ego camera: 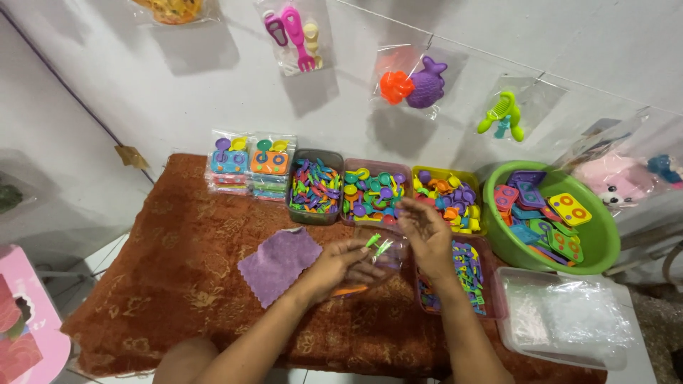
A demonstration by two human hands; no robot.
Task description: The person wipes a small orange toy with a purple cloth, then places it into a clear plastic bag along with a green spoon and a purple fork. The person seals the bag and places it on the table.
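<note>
From the head view, a low table [178, 284] draped in a rust-brown patterned cloth carries a row of containers along its far edge: a grey tub [314, 188] packed with small multicoloured plastic utensils, a pink-rimmed tub [373, 192] of round toy pans and lids in green, purple and orange, and a yellow tub [448, 198] of similar bright pieces. At the far right corner sits a round green basin [596, 235] holding flat toy stove tops in yellow, blue, pink and purple. Nearer the right edge a pink tray [491, 299] holds more small utensils, and just beside it a clear box [569, 320] is filled with crinkled transparent bags. Finished packets [250, 165] of toys stand at the far edge left of the grey tub. A purple cloth square [279, 264] with a zigzag edge lies flat near the table's middle. The left hand [340, 267] reaches in palm up, its fingers curled around a clear plastic bag [380, 250] near the centre of the table; small green pieces show inside it. The right hand [425, 231] hovers just above the bag's right side, fingers bent and loosely together at the mouth of the bag; whether they pinch anything cannot be told.
</note>
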